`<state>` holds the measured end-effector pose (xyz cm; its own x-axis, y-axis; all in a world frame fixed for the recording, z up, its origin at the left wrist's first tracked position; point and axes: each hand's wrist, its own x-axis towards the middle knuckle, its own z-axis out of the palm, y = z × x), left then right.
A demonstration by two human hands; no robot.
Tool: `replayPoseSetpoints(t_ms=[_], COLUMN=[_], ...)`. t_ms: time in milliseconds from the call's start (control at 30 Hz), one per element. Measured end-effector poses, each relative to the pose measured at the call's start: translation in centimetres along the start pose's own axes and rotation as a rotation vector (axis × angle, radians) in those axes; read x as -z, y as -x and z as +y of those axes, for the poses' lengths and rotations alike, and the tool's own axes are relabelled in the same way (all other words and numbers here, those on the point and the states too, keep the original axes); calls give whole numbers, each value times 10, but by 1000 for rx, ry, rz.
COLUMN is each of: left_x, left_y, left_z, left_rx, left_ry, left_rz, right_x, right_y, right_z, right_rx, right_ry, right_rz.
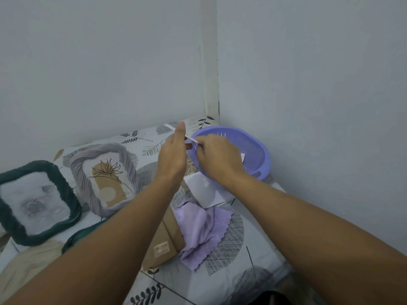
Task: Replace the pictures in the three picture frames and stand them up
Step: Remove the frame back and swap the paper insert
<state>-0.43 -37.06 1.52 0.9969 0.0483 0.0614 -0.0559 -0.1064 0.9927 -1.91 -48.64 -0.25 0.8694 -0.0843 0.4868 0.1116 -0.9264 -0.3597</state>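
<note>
Two picture frames stood propped on the leaf-patterned bedding at the left. The dark green frame (37, 203), with a ribbed, wavy border, leaned back and held a pale, blurred picture. Just beside it to the right, the grey-lilac ribbed frame (105, 177) leaned the same way and showed a tan print with a line-drawn flower. A thin white picture (176, 129), seen edge-on, was held in the air above the bedding, near the frames' right.
</note>
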Motion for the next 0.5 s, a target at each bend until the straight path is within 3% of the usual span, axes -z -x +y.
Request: replayPoseSetpoints(t_ms=[200, 333, 500], left_x=[64, 129, 199], left_y=[7, 22, 46], left_z=[1, -9, -39], left_rx=[40, 164, 207], left_ry=[79, 100, -56], left_rz=[157, 186, 110], right_x=[-15, -30, -44], right_y=[24, 39, 58], right_z=[-52, -77, -108], right_rx=[206, 37, -211], right_ry=[-84, -529, -913], right_rz=[-64, -115, -487])
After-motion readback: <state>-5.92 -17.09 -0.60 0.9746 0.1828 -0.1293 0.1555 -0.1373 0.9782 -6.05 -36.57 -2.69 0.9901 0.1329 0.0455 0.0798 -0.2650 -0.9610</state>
